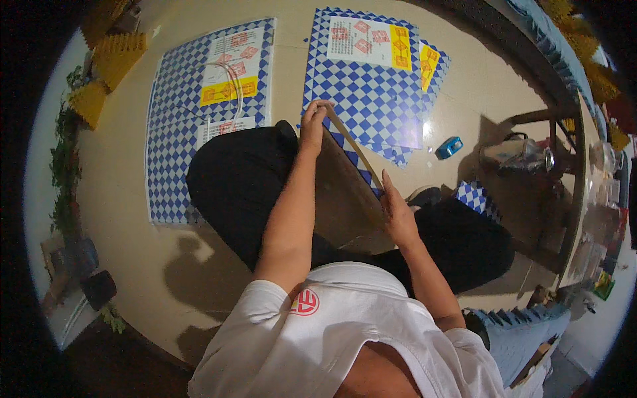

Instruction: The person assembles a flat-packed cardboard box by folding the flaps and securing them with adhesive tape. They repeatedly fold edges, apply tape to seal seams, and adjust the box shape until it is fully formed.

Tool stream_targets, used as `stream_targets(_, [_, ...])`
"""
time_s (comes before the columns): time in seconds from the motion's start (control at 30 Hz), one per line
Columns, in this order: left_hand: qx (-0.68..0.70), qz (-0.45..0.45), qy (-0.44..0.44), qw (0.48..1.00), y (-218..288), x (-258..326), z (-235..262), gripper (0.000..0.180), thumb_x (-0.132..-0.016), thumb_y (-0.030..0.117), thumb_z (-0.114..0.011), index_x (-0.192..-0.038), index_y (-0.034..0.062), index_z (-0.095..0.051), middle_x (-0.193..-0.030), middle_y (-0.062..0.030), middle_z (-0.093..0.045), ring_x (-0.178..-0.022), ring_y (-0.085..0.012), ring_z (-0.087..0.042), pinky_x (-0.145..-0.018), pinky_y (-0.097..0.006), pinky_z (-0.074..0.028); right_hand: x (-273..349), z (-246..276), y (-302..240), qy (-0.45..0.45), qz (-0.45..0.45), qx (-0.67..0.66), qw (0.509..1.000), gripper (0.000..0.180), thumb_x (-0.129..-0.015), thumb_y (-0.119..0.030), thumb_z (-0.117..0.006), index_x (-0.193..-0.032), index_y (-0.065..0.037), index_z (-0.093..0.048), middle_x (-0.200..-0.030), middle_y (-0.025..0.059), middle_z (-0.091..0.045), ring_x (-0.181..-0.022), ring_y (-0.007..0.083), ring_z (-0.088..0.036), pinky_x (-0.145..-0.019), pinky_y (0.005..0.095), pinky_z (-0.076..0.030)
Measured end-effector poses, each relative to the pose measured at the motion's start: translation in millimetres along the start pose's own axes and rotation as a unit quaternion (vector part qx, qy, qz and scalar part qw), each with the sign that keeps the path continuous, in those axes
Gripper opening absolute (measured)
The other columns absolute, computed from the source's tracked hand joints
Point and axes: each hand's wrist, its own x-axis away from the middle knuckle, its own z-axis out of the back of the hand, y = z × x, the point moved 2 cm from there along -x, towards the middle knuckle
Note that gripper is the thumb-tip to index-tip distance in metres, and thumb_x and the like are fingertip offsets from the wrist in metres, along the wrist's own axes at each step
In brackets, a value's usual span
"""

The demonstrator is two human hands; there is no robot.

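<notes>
A pale floor (133, 219) fills most of the view, and the person sits on it in black trousers (232, 179) and a white shirt (332, 338). Two stacks of flat blue-and-white checked cardboard sheets lie on the floor ahead: one stack (179, 132) to the left, the other stack (371, 93) straight in front, each with white, red and yellow printed panels. Across the lap stands a brown cardboard sheet (345, 192), tilted on edge, its plain inner side towards the camera and a strip of checked print showing along its far edge. The left hand (312, 126) is clamped on the sheet's upper far corner, fingers curled over the edge. The right hand (397, 215) lies flat against the sheet's near right edge, fingers together and pressed to it. A small blue tape dispenser (449, 147) sits on the floor to the right, well apart from both hands.
</notes>
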Motion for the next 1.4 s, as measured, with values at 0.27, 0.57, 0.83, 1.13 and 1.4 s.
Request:
stream_targets(0.27, [0.053, -0.004, -0.016, 0.998, 4.0, -2.1, 1.4, 0.019, -0.098, 0.011, -0.051, -0.110, 0.0067, -0.064, -0.106, -0.0042, -0.066, -0.104, -0.0167, -0.058, -0.103, -0.033, -0.036, 9.5, -0.3, -14.7, 0.052, 0.059, 0.097, 0.992, 0.070, -0.089, 0.005, -0.040, -0.154, -0.019, -0.032, -0.142, 0.0209, -0.050, -0.121, 0.0429, -0.056, -0.101, 0.0434, -0.047])
stream_targets(0.57, [0.033, -0.021, -0.011, 0.999, 4.8, -3.3, -4.2, 0.015, -0.099, 0.005, -0.047, -0.104, 0.0087, -0.061, -0.102, -0.0028, -0.064, -0.104, -0.0157, -0.054, -0.102, -0.032, -0.035, 38.2, 6.8, -1.4, 0.051, -0.019, 0.080, 0.995, 0.071, -0.087, 0.005, -0.043, -0.154, -0.017, -0.031, -0.143, 0.0253, -0.048, -0.120, 0.0441, -0.056, -0.100, 0.0443, -0.047])
stream_targets(0.83, [0.072, 0.001, 0.022, 0.997, 7.1, -5.2, -9.8, 0.013, -0.094, 0.005, -0.045, -0.099, 0.0076, -0.057, -0.097, -0.0035, -0.056, -0.096, -0.0162, -0.051, -0.096, -0.031, -0.036, 32.8, -0.5, 6.3, 0.070, 0.033, 0.144, 0.987, 0.074, -0.086, 0.004, -0.047, -0.155, -0.018, -0.030, -0.140, 0.0259, -0.049, -0.113, 0.0435, -0.060, -0.092, 0.0465, -0.051])
stream_targets(1.13, [0.048, 0.013, 0.006, 0.999, 9.7, -3.0, -5.3, 0.028, -0.084, 0.010, -0.041, -0.106, 0.0073, -0.058, -0.114, -0.0095, -0.063, -0.113, -0.0223, -0.051, -0.110, -0.036, -0.028, 24.7, -2.2, 0.0, 0.063, 0.037, 0.215, 0.974, 0.083, -0.080, 0.007, -0.052, -0.155, -0.020, -0.030, -0.141, 0.0255, -0.048, -0.108, 0.0420, -0.061, -0.088, 0.0461, -0.053])
stream_targets(1.4, [0.017, 0.016, -0.012, 1.000, 13.5, -0.2, -10.2, 0.029, -0.086, 0.011, -0.040, -0.107, 0.0076, -0.060, -0.121, -0.0094, -0.064, -0.126, -0.0242, -0.046, -0.116, -0.039, -0.020, 13.0, -9.8, -3.0, 0.051, 0.060, 0.207, 0.975, 0.081, -0.083, 0.007, -0.050, -0.156, -0.022, -0.030, -0.142, 0.0258, -0.047, -0.108, 0.0423, -0.061, -0.089, 0.0469, -0.052])
